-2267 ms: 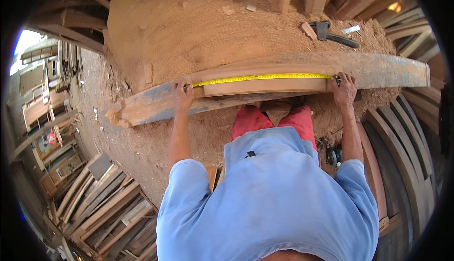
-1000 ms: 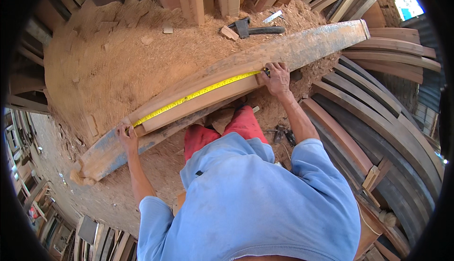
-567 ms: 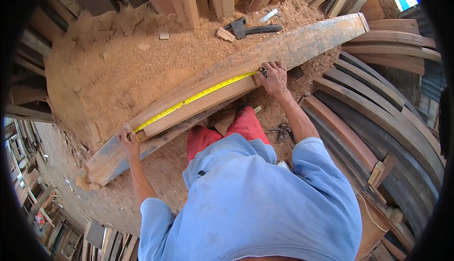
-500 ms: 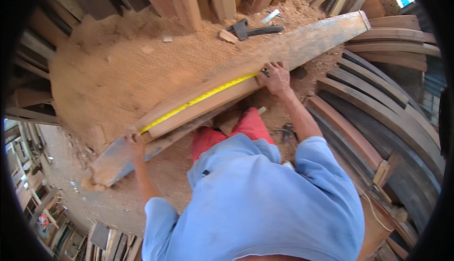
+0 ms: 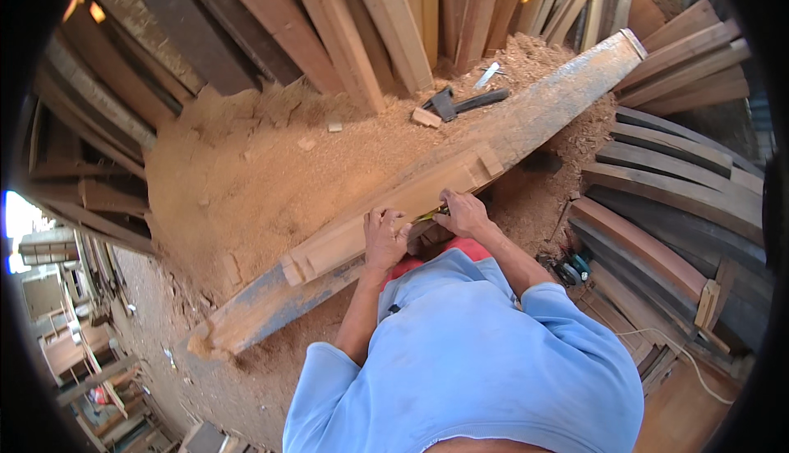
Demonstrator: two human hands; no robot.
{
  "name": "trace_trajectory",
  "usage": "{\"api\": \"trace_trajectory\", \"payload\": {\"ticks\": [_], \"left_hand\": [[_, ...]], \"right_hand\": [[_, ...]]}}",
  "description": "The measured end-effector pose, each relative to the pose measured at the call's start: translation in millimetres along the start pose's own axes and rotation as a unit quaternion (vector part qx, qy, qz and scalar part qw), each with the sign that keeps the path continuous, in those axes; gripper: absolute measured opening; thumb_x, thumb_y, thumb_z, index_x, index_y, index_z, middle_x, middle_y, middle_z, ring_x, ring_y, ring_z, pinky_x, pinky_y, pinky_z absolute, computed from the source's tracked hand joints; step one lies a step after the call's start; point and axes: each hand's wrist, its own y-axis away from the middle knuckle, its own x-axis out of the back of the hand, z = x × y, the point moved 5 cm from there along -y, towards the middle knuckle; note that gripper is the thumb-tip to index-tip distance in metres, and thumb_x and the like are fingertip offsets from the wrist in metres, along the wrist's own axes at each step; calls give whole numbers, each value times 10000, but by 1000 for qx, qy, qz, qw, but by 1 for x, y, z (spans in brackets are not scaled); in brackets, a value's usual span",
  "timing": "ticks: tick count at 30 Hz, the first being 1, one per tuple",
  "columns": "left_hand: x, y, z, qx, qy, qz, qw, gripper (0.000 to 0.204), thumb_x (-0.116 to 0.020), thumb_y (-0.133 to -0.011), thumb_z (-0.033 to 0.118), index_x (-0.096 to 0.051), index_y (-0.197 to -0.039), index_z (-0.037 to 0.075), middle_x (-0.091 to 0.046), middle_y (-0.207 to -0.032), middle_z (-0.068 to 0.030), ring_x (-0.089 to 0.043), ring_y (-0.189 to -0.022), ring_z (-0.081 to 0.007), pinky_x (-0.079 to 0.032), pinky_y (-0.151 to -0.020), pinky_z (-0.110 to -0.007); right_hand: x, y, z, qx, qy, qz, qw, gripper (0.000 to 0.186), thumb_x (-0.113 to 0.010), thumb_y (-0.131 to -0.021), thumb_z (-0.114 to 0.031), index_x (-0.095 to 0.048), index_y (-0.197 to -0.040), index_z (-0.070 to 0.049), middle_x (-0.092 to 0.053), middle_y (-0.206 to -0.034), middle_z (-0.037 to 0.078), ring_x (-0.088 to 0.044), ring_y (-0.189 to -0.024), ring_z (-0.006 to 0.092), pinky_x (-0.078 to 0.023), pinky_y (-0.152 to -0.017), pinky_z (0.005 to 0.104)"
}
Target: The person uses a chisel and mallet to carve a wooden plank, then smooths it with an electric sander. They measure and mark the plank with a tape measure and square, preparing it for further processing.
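Observation:
A pale wooden piece (image 5: pixel 345 235) with notches at both ends lies lengthwise on a long, worn plank (image 5: pixel 538 108). My right hand (image 5: pixel 463 213) is closed around a tape measure (image 5: pixel 441 211) at the piece's near edge. Only a short yellow stretch of its blade shows between my hands. My left hand (image 5: pixel 385 239) is beside it, fingers bent and thumb at the blade's end; the fingers partly hide their grip. Both hands are close together in front of my body, over the near side of the wood.
Behind the plank a sawdust heap (image 5: pixel 246 165) spreads out. On it rest a dark-headed tool with a black handle (image 5: pixel 460 104) and a small wood block (image 5: pixel 426 117). Boards (image 5: pixel 329 26) lean along the back. Curved timbers (image 5: pixel 674 182) are stacked at the right, near a cable (image 5: pixel 690 354).
The yellow blade, earlier stretched along the wooden piece, is now mostly drawn in. My left hand has moved right from the piece's left end, and my right hand has come nearer my body.

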Motion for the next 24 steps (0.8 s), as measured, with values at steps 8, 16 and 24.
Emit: {"api": "trace_trajectory", "payload": {"ticks": [8,16,24], "left_hand": [[117,-57,226,-336,581,-380,637,547,-624,-954,467,-657,-1234,-1,-618,-1287,-214,-581,-1179,-366,-433,-1024,-482],[193,-66,283,-439,712,-401,374,518,-654,-970,442,-653,-1132,-49,-633,-1110,-265,-594,-1067,-569,-458,-795,-622],[48,-125,69,175,459,5,871,817,-740,-885,410,-393,-1532,51,-464,-1491,-243,-497,-1298,-395,-351,-1129,-501]], "right_hand": [[63,-80,34,-95,-13,43,994,521,-720,-851,-367,-554,-1197,-15,-699,-1077,254,-663,-1076,425,-510,-903,530],[68,-194,18,-118,40,8,992,522,-687,-886,-436,-640,-1179,-7,-697,-1165,233,-650,-1136,409,-518,-940,514],[6,-272,61,-116,81,-91,986,522,-669,-894,-486,-721,-1152,-35,-702,-1208,202,-651,-1177,372,-518,-997,463]]}}
